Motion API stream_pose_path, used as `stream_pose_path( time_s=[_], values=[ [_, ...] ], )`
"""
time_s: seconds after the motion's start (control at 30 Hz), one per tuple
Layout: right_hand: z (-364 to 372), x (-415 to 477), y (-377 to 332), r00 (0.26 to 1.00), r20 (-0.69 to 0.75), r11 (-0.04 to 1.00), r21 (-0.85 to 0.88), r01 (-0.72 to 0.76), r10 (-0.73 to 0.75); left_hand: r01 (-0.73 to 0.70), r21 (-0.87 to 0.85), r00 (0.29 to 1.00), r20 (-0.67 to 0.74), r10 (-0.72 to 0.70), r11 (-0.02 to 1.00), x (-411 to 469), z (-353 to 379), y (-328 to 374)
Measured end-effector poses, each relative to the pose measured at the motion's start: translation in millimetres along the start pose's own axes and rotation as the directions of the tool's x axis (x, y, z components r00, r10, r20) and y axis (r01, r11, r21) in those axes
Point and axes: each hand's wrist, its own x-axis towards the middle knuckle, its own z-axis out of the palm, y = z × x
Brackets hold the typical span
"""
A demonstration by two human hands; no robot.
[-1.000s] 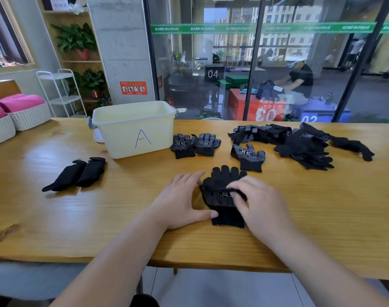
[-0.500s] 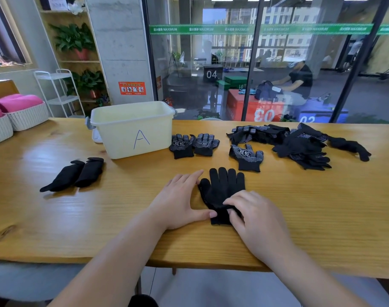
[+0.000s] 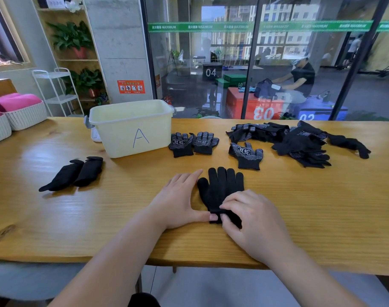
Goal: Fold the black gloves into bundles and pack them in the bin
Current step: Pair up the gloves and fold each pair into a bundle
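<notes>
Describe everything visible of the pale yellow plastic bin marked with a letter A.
The pale yellow plastic bin is a rectangular open-topped tub with a rolled rim, slightly tapered walls and a grey handle at its left end. A blue handwritten letter A marks the front wall. It stands upright on the wooden table, apart from the dotted black glove pair to its right. Its floor is hidden; no gloves show inside.
</notes>
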Motion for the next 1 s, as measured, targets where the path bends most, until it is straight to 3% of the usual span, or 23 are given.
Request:
stream_pose_path(
  time_s=[0.13, 0.33, 0.5, 0.63, 0.7, 0.77, 0.83, 1.0],
  values=[
    [-2.4, 1.7, -3.2, 0.999, -0.009, 0.998, 0.027, -0.050, 0.051, -0.015, -0.006, 1.000, -0.008, 0.015, 1.000, -0.6, 2.3, -3.1],
    [-1.0, 1.7, -0.3, 0.995, 0.040, 0.996, 0.015, -0.092, 0.091, 0.040, -0.211, 0.999, 0.012, -0.039, 0.977, 0.6, -1.7, -7.8],
    [-4.2, 3.9, -1.1, 0.993, 0.057, 0.995, -0.005, -0.103, 0.103, 0.014, 0.046, 1.000, -0.024, -0.013, 0.999, 3.9, 6.1, -5.0],
    [-10.9, 16.6, -3.3, 0.981, 0.061, 0.980, 0.062, -0.189, 0.185, 0.023, 0.061, 0.998, -0.054, -0.019, 0.998, 5.1, 7.3, -5.8],
    [-14.8, 32.3, -8.1, 0.954, 0.217, 0.974, 0.047, -0.220, 0.205, 0.021, 0.046, 0.997, -0.076, -0.018, 0.999, 5.7, 7.2, -5.9],
    [-13.2, 50.6, -13.0, 0.867, 0.452, 0.975, -0.028, -0.221, 0.210, 0.038, 0.001, 0.994, -0.104, -0.038, 0.999, 5.3, 6.7, -6.6],
    [-9.4, 64.8, -13.4, 0.784, 0.576, 0.973, -0.119, -0.198, 0.231, 0.059, -0.045, 0.989, -0.132, -0.065, 0.997, 3.9, 5.5, -7.3],
    [9.8, 100.3, -11.6, 0.856, 0.408, 0.946, -0.199, -0.256, 0.318, 0.067, -0.096, 0.973, -0.214, -0.087, 0.993, 3.3, 3.8, -9.4]
  ],
)
